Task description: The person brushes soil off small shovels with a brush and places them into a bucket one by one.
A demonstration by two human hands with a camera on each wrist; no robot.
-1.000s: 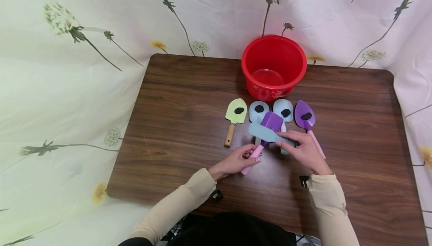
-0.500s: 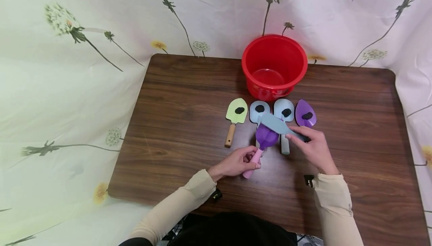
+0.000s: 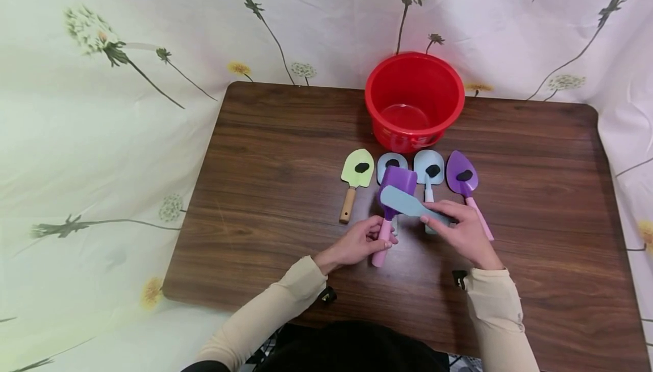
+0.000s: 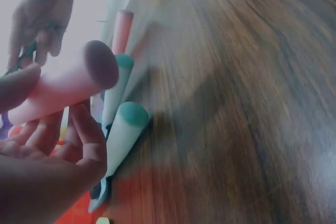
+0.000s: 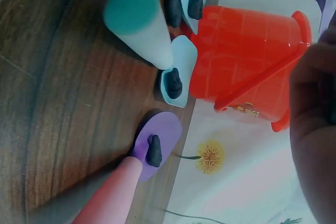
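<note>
My left hand (image 3: pixel 359 242) grips the pink handle (image 4: pixel 63 85) of a toy shovel with a purple scoop (image 3: pixel 399 179), raised over the table. My right hand (image 3: pixel 466 230) pinches the darker handle end of a light blue spatula (image 3: pixel 403 201). Its flat blade crosses in front of the purple scoop, overlapping the scoop's lower part in the head view. Below them lie two light blue shovels; the right one (image 3: pixel 428 162) shows more fully, while the left one (image 3: pixel 384 159) is partly hidden. Each carries a black lump on its blade.
A green shovel (image 3: pixel 358 174) with a wooden handle lies to the left, and a purple one (image 3: pixel 459 168) with a pink handle to the right, each bearing a black lump. Behind the row stands a red bucket (image 3: pixel 369 102) at the back of the brown table (image 3: pixel 275 179), against a flowered cloth (image 3: pixel 326 20).
The purple shovel has turned in my left hand, its scoop tipping and then coming back up. My right hand went right with the spatula, then returned left and lower across the scoop.
</note>
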